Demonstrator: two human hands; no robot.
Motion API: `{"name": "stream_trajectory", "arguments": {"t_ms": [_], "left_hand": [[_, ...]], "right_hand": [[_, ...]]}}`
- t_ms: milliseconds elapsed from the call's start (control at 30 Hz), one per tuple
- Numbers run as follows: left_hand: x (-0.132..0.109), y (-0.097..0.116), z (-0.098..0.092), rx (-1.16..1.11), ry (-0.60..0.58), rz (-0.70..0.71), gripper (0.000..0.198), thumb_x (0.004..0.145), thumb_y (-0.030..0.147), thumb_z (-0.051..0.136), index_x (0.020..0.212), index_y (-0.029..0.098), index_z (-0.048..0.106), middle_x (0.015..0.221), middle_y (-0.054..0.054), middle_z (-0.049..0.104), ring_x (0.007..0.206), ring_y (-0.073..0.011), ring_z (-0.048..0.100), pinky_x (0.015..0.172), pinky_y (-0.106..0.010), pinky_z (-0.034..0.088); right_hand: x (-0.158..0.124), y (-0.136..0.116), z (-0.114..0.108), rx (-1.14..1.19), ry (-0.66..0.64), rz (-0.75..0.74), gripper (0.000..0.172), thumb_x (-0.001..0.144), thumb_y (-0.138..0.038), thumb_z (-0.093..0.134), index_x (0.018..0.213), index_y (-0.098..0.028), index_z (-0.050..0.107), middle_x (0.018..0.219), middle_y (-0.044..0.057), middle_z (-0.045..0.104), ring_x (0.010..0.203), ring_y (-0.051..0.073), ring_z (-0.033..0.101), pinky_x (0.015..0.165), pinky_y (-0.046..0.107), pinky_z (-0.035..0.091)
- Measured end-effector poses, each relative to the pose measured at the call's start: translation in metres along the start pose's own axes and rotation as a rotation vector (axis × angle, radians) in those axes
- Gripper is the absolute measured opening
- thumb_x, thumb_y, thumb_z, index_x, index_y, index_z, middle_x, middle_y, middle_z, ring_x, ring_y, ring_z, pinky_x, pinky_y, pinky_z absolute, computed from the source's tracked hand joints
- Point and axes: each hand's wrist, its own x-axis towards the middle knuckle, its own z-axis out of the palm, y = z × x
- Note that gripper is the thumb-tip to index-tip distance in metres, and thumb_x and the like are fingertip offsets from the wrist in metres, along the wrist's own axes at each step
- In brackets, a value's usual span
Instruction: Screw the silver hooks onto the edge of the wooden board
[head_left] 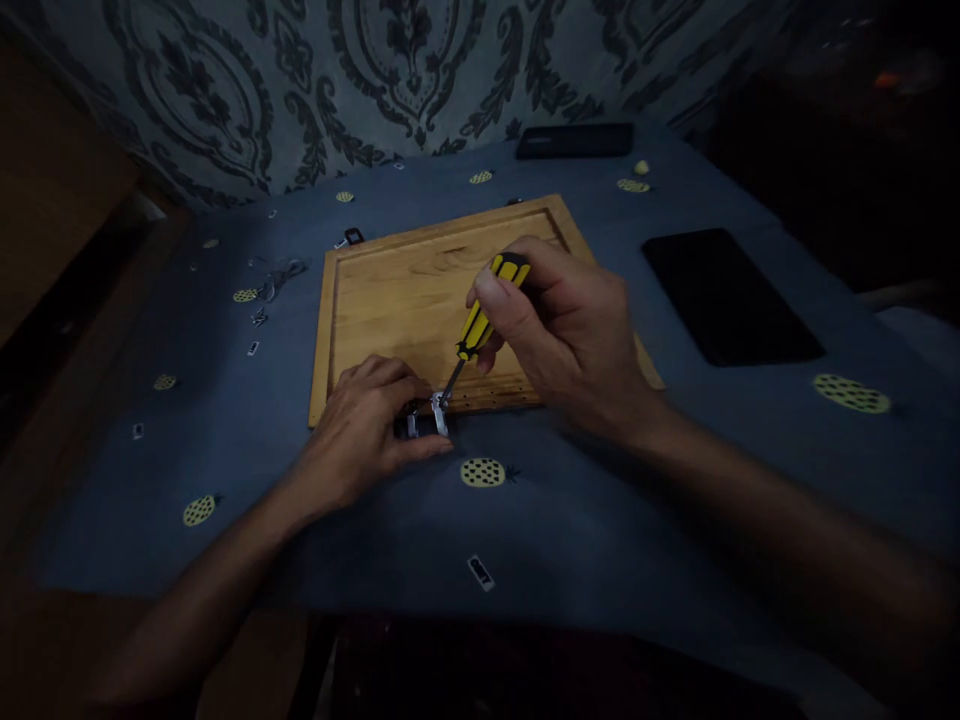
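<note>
My right hand (574, 325) is closed around the yellow and black handle of a screwdriver (480, 318). Its shaft slants down to the left, and the tip meets a small shiny metal bracket (440, 415) at the near edge of a wooden board (397, 300). With thumb and fingers, my left hand (371, 425) pinches the bracket against that edge. The board lies flat, with a groove along its border and small dark holes along the near edge. Whether a screw sits under the tip is too small to tell.
A dark phone-like slab (731, 295) lies right of the board, and a black phone case (574, 141) lies behind it. Left of the board are a crumpled clear bag (281, 275) and a few small screws (259, 317). A blue patterned cloth (570, 540) covers the table, against a wallpapered wall.
</note>
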Motion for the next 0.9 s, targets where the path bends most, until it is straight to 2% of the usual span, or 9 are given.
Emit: {"name": "stream_trajectory", "arguments": {"t_ms": [367,700,800,900], "left_hand": [[0.0001,-0.0007,0.0012,-0.006,0.009,0.005,0.044,0.08,0.055,0.082,0.106,0.021,0.073,0.104,-0.005,0.07,0.103,-0.0267,0.063,0.089,-0.042,0.049],[0.0008,-0.0002,0.0008,-0.011,0.001,0.004,0.041,0.081,0.054,0.081,0.103,0.021,0.074,0.102,-0.006,0.07,0.102,-0.0268,0.062,0.087,-0.041,0.048],[0.0006,-0.0001,0.0007,-0.008,-0.005,-0.004,0.042,0.08,0.053,0.082,0.104,0.02,0.073,0.103,-0.006,0.069,0.103,-0.0271,0.062,0.088,-0.042,0.048],[0.0001,-0.0014,0.0024,-0.002,0.009,0.002,0.041,0.081,0.052,0.082,0.105,0.02,0.073,0.105,-0.006,0.069,0.104,-0.0276,0.062,0.092,-0.044,0.049]], "right_hand": [[0.0004,0.0016,0.0006,0.003,-0.015,0.011,0.035,0.093,-0.054,0.067,0.078,-0.025,0.054,0.074,-0.002,0.053,0.062,0.013,0.055,0.052,0.027,0.045],[-0.0013,0.0017,0.0007,-0.049,-0.03,0.01,0.042,0.093,-0.063,0.062,0.076,-0.025,0.053,0.073,-0.001,0.053,0.062,0.013,0.055,0.053,0.028,0.047],[-0.0019,-0.0011,0.0019,-0.037,-0.049,-0.004,0.041,0.092,-0.056,0.067,0.072,-0.025,0.05,0.071,-0.002,0.05,0.062,0.012,0.051,0.053,0.028,0.043],[0.001,-0.0032,0.0047,0.004,-0.107,-0.004,0.035,0.092,-0.04,0.071,0.073,-0.024,0.047,0.068,-0.004,0.046,0.061,0.012,0.048,0.053,0.027,0.039]]}}
